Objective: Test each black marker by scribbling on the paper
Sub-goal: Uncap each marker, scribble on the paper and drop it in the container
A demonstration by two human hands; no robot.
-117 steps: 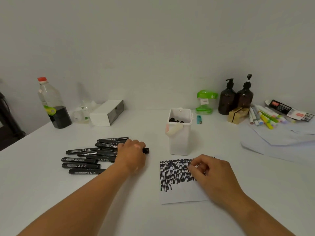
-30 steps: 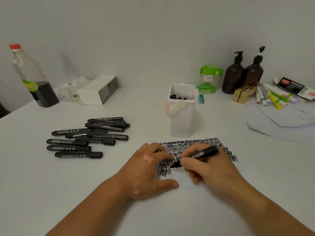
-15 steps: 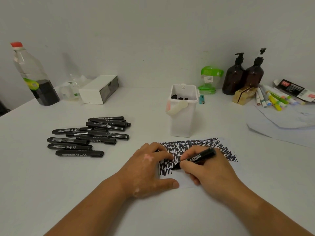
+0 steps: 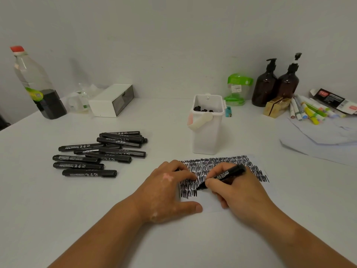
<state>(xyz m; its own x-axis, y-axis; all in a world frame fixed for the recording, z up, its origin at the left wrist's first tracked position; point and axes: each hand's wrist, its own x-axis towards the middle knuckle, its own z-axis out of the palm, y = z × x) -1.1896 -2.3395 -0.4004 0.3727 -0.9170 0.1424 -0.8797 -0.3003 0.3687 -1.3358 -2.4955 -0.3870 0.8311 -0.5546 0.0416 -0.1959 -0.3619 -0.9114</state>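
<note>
Black and uncapped, the marker [image 4: 224, 176] sits pinched between the thumb and curled fingers of the right hand [image 4: 237, 192], its barrel slanting up to the right and its tip touching the paper [image 4: 211, 205] at the end of the lowest row of scribbles [image 4: 188, 191]. The left hand [image 4: 166, 192] holds nothing; its fingers lie loosely spread on the sheet's left edge and its thumb stretches along the near edge, pressing the paper down onto the white table [image 4: 58, 209]. Rows of dense black zigzags cover the far part of the sheet, while the near strip between the two hands is bare. Just beyond the paper stands a white plastic container [image 4: 205, 136] with a cream handle hanging on its left side and small black pieces [image 4: 201, 109] in it, too small to identify. To the left of the hands, well apart from the sheet, a heap of capped black markers [image 4: 100, 153] lies on the table, most pointing left to right, some stacked on others. Along the back wall, from the left, stand a clear bottle [image 4: 36, 84] with a red cap and dark liquid in its lower part, a white box [image 4: 112, 100] with a grey front, a green-lidded jar [image 4: 238, 88] and two brown pump bottles [image 4: 276, 84] touching each other. At the far right, a bundle of coloured markers [image 4: 309, 111] lies beside small golden boxes [image 4: 276, 107], with loose white sheets [image 4: 318, 138] spread in front of them.
</note>
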